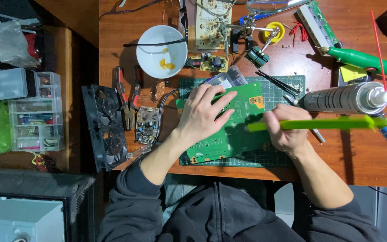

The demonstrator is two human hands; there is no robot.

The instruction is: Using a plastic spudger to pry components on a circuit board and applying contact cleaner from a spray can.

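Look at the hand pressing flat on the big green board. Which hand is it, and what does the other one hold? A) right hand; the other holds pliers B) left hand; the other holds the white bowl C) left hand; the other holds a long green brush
C: the left hand lies flat on the green circuit board, while the right hand grips a long green brush.

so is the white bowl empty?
No, the white bowl holds a few small yellow-orange bits near its middle, and a thin dark stick lies across its rim.
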